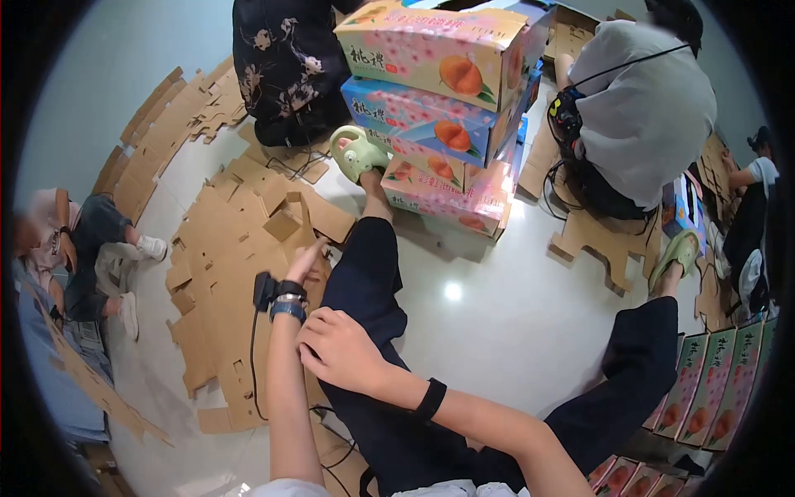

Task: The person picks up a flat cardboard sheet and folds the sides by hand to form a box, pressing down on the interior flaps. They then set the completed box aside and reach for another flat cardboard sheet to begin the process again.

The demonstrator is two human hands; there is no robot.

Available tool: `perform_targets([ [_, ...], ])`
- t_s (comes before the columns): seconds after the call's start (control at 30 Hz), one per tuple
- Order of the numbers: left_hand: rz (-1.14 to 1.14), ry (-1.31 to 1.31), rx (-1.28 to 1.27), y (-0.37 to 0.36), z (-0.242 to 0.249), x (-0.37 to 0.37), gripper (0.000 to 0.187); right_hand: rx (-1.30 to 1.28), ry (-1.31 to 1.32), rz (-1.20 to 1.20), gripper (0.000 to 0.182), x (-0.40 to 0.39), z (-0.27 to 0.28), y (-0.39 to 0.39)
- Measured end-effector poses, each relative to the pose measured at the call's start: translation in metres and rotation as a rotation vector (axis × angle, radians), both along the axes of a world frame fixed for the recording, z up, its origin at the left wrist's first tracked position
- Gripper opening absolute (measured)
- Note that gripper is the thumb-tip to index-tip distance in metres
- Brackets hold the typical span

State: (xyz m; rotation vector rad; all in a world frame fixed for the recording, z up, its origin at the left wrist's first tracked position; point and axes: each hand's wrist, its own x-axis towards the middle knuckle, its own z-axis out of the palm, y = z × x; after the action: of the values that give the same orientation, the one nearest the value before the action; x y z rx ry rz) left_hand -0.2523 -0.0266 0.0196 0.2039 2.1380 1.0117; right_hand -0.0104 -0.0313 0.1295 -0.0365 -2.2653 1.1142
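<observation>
My left hand (305,263) is raised over the cardboard on the floor, seen from its side, fingers stretched out and nothing visible in it. A watch (288,308) and a black strap with a small box (265,291) sit on that wrist. Across the left forearm (286,373) lies my right hand (341,349), its fingers curled together against the skin just below the watch. A black band (431,399) circles the right wrist. Flattened cardboard (219,290) spreads beside the left arm, with folded flaps near the left hand.
Stacked peach boxes (431,54) stand ahead, beside a green slipper (358,155) on my foot. People sit at left (103,224), at top (290,58) and at right (646,108). More cardboard (592,240) lies right of the stack; upright boxes (704,385) stand at lower right.
</observation>
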Motion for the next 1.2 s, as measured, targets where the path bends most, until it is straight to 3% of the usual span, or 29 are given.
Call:
perform_targets([
  [0.03,-0.088,0.165,-0.256,0.008,0.0,0.003,0.041,-0.015,0.002,0.018,0.009,0.0,0.0,-0.001],
  [0.07,-0.093,0.159,-0.263,0.007,-0.011,0.0,0.041,-0.022,-0.004,0.014,0.009,-0.001,-0.001,-0.001],
  [0.1,-0.204,0.383,-0.314,0.006,-0.032,-0.008,0.039,-0.032,0.004,-0.004,0.01,-0.001,-0.002,-0.001],
  [0.13,-0.316,0.609,-0.359,0.003,-0.065,-0.023,0.037,-0.04,0.013,-0.024,0.01,0.0,-0.004,-0.001],
  [0.17,-0.294,0.656,-0.293,0.0,-0.117,-0.05,0.034,-0.04,-0.005,-0.021,0.011,0.002,-0.005,0.0],
  [0.33,-0.152,0.689,-0.3,-0.002,-0.07,-0.021,0.025,-0.052,0.066,-0.056,0.01,0.005,-0.008,0.002],
  [0.4,-0.244,0.764,-0.122,-0.019,-0.072,-0.038,0.019,-0.062,0.079,-0.053,0.01,0.005,-0.007,0.003],
  [0.53,-0.318,0.929,-0.111,-0.031,0.012,0.013,0.014,-0.083,0.086,-0.031,0.012,0.007,-0.006,0.003],
  [0.63,-0.469,1.081,-0.11,-0.043,0.032,0.054,0.007,-0.055,0.046,-0.06,0.008,0.009,-0.004,0.006],
  [0.7,-0.649,1.157,-0.321,-0.054,0.031,0.072,0.023,-0.053,0.034,-0.045,0.008,0.01,-0.003,0.007],
  [0.73,-0.633,1.152,-0.328,-0.058,0.033,0.078,0.023,-0.055,0.022,-0.039,0.008,0.011,-0.002,0.006],
  [0.83,-0.878,0.939,-0.608,-0.077,0.033,0.083,0.064,-0.044,0.044,-0.033,0.011,0.014,0.0,0.007],
  [1.0,-0.874,1.054,-0.589,-0.146,0.005,0.056,0.079,0.031,0.049,-0.056,0.012,0.019,0.002,0.001],
  [1.2,-0.854,1.148,-0.725,-0.172,-0.02,0.076,0.066,0.051,0.0,-0.066,0.013,0.019,0.0,0.002],
])
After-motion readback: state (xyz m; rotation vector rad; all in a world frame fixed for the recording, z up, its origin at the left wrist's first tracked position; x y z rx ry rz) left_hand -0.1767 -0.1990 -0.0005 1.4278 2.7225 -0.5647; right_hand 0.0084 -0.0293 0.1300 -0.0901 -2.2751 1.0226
